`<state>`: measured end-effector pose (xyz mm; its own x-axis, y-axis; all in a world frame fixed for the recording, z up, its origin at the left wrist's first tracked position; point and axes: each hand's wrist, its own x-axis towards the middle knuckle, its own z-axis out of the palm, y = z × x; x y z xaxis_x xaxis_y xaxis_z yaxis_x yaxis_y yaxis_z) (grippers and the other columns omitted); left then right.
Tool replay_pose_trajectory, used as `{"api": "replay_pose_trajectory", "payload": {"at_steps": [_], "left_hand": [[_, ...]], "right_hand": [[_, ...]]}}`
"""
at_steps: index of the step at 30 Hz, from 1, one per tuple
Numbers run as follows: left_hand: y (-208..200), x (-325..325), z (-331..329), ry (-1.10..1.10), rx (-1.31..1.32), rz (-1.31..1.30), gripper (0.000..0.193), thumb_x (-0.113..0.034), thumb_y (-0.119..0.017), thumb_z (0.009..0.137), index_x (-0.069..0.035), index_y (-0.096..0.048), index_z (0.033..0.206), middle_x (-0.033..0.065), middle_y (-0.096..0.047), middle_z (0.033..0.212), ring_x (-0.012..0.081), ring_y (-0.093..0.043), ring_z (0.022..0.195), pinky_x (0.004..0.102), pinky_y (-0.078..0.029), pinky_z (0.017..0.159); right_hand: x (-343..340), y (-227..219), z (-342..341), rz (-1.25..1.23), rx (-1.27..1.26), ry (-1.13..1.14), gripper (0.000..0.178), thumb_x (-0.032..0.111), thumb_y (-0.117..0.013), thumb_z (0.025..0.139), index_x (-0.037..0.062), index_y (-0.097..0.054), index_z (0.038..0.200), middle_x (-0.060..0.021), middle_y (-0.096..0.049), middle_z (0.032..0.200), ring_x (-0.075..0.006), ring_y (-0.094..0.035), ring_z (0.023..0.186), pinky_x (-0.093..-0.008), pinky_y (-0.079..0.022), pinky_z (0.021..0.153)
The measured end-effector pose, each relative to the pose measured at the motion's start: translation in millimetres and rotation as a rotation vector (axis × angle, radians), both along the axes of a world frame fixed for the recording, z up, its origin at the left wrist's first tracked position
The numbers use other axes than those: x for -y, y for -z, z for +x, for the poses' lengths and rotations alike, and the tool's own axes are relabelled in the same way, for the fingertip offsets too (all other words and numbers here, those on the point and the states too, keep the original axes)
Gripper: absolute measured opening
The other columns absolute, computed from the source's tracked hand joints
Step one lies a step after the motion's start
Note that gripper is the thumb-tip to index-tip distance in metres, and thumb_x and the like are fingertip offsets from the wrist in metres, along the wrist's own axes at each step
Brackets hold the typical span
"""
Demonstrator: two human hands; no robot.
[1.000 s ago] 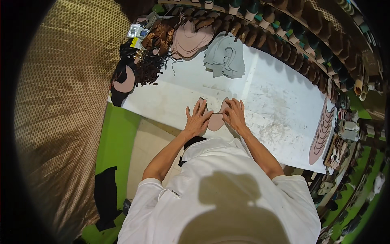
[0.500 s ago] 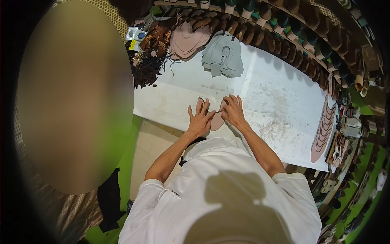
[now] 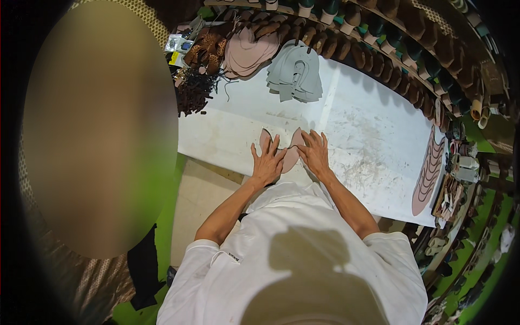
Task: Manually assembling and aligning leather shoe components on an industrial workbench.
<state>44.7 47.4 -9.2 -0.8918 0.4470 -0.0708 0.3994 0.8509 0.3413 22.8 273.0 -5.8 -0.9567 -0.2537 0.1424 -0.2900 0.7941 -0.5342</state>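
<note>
A pink, curved shoe-upper piece (image 3: 291, 162) with a dark edge lies flat on the white worktable, close to my body. Two of its ends show beyond my fingers, and its middle is partly covered. My left hand (image 3: 266, 166) rests on its left side with the fingers spread. My right hand (image 3: 315, 155) lies at its right side, fingers stretched out, the fingertips touching the piece near the dark edge. Beyond my hands sits a stack of grey cut shoe pieces (image 3: 295, 76).
Farther left are a pile of pink cut pieces (image 3: 246, 54), brown spotted straps (image 3: 207, 49) and a heap of small dark strips (image 3: 190, 95). Overlapping pink pieces (image 3: 427, 176) lie at the table's right end. Racks of shoes (image 3: 374, 67) line the far side. A blurred patch hides the left.
My right hand has shifted slightly right and its fingers have straightened, uncovering the pink piece's right end. More of the left end shows beside my left fingers too.
</note>
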Motion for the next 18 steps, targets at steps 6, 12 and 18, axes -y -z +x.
{"api": "replay_pose_trajectory", "payload": {"at_steps": [6, 12, 18], "left_hand": [[1.0, 2.3, -0.7, 0.010, 0.009, -0.007, 0.046, -0.026, -0.062, 0.095, -0.024, -0.063, 0.141, 0.0096, -0.018, 0.175, 0.0360, -0.012, 0.160, 0.0805, -0.008, 0.113], [1.8, 0.4, 0.5, 0.000, 0.005, 0.029, 0.047, -0.025, -0.062, 0.094, -0.024, -0.063, 0.141, 0.0107, -0.017, 0.175, 0.0362, -0.011, 0.160, 0.0803, -0.006, 0.113], [2.8, -1.4, 0.9, -0.055, 0.069, 0.090, 0.045, -0.023, -0.062, 0.094, -0.022, -0.064, 0.138, 0.0137, -0.016, 0.175, 0.0376, -0.011, 0.160, 0.0799, -0.006, 0.113]], "right_hand": [[-3.4, 7.5, -9.5, 0.054, -0.001, -0.049, 0.013, 0.019, -0.075, 0.086, 0.0067, -0.078, 0.088, -0.0108, -0.058, 0.145, -0.0360, -0.041, 0.145, -0.0584, -0.022, 0.124], [-5.6, 5.5, -24.5, 0.021, 0.027, -0.047, 0.012, 0.017, -0.072, 0.086, 0.0059, -0.075, 0.084, -0.0128, -0.056, 0.145, -0.0380, -0.039, 0.146, -0.0594, -0.020, 0.125], [-4.3, 0.6, -34.6, 0.043, 0.047, -0.089, 0.017, 0.017, -0.071, 0.081, 0.0010, -0.075, 0.078, -0.0174, -0.057, 0.142, -0.0409, -0.038, 0.145, -0.0639, -0.018, 0.123]]}}
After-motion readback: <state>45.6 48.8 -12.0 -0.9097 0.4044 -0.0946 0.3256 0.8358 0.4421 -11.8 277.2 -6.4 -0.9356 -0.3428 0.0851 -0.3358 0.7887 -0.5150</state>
